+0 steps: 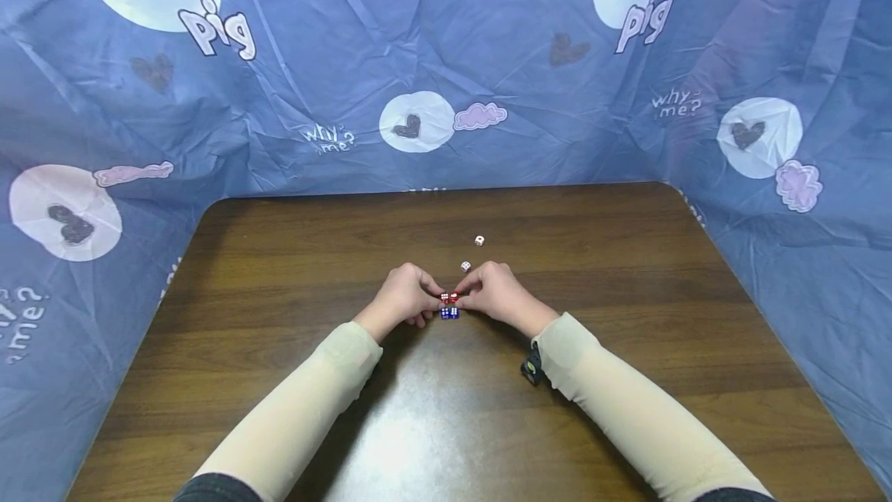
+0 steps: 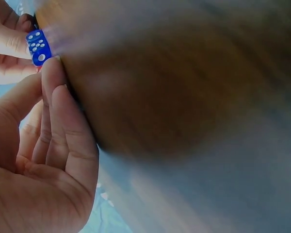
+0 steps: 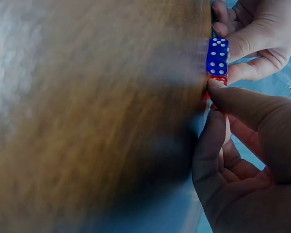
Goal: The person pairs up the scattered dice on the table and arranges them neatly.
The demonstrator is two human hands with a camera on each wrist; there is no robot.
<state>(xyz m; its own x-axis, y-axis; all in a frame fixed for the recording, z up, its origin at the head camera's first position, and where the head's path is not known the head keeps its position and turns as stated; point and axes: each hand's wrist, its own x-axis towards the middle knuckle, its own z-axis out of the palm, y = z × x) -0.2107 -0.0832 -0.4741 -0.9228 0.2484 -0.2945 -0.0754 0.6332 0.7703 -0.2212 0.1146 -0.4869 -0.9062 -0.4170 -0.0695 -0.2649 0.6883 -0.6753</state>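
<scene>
Two red dice sit side by side between the hands, the left one (image 1: 444, 297) and the right one (image 1: 454, 297). The left hand (image 1: 407, 294) (image 2: 48, 145) pinches the left red die with thumb and fingertips. From the other side, the right hand (image 1: 498, 297) (image 3: 247, 145) pinches the right red die (image 3: 219, 79). Directly in front of the red pair, on the near side, two blue dice (image 1: 449, 313) (image 2: 39, 47) (image 3: 218, 56) stand together. Fingers hide much of the red dice in both wrist views.
Two white dice lie beyond the hands on the brown wooden table (image 1: 293, 254), one nearer (image 1: 465, 266) and one farther (image 1: 479, 240). A dark device (image 1: 532, 365) is at the right wrist. Blue printed cloth (image 1: 418, 37) hangs around the table's back and sides.
</scene>
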